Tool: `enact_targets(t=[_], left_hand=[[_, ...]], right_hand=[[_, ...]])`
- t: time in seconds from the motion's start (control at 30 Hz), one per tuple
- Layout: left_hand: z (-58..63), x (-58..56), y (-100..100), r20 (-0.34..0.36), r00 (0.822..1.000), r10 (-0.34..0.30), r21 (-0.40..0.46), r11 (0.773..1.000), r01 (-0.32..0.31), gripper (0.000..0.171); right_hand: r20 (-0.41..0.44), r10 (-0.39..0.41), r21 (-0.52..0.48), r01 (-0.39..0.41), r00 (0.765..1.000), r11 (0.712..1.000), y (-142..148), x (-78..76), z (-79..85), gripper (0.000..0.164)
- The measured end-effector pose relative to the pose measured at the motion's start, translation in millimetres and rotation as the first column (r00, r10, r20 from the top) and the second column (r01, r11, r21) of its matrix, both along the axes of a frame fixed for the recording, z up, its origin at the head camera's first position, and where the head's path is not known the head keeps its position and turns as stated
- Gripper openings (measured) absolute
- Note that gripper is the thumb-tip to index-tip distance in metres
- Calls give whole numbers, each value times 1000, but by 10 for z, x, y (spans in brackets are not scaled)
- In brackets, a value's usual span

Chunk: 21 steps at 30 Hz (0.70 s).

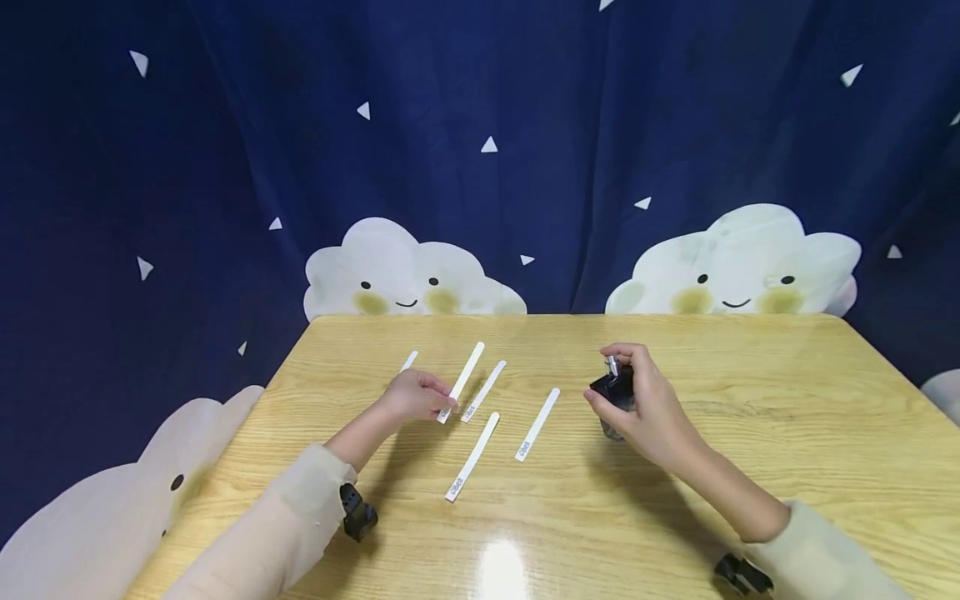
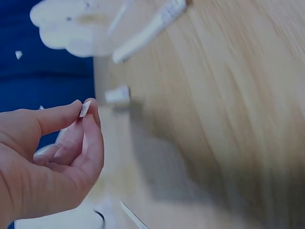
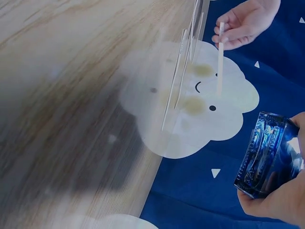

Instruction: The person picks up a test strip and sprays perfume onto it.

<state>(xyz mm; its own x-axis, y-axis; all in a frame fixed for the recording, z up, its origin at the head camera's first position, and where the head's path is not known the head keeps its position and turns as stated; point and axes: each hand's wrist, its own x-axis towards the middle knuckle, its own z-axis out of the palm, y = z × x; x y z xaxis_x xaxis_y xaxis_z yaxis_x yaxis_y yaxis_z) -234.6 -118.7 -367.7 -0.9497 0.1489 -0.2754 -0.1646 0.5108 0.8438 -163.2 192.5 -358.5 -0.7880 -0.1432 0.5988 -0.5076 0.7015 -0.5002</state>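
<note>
My left hand (image 1: 416,395) pinches the printed lower end of a white paper test strip (image 1: 467,371) between thumb and fingers. In the left wrist view that strip (image 2: 85,109) shows end-on at the fingertips, above the table. The right hand (image 1: 657,421) grips a dark glass perfume bottle (image 1: 617,388) with a silver spray top (image 1: 612,364), raised over the table. Its index finger lies at the top of the sprayer. From the right wrist view the bottle (image 3: 267,155) looks blue and faceted. A gap separates bottle and held strip.
On the wooden table (image 1: 750,400) lie several more strips: one right of the left hand (image 1: 486,388), one nearer the front (image 1: 473,458), one towards the bottle (image 1: 537,425), and one partly hidden behind the left hand (image 1: 408,360). A dark blue curtain (image 1: 450,167) hangs behind.
</note>
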Motion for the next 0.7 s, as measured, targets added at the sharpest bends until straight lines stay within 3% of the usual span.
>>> enact_targets(t=[0.23, 0.47, 0.6, 0.7], left_hand=[[-100, -70, -180, 36, 999, 39, -41, 998, -37, 17], [-118, -61, -183, 43, 997, 67, -97, 993, -63, 14], [-137, -68, -173, 28, 997, 71, -117, 991, -68, 12], [-149, -65, -172, -27, 998, 59, -157, 986, -62, 9]], right_hand=[[0, 9, -4, -9, 1000, 1000, 15, -5, -6, 56], [4, 21, 1, -21, 1000, 1000, 23, -13, -22, 56], [24, 29, -6, -29, 999, 1000, 22, -16, -22, 56], [35, 33, -9, -33, 999, 999, 21, -16, -22, 56]])
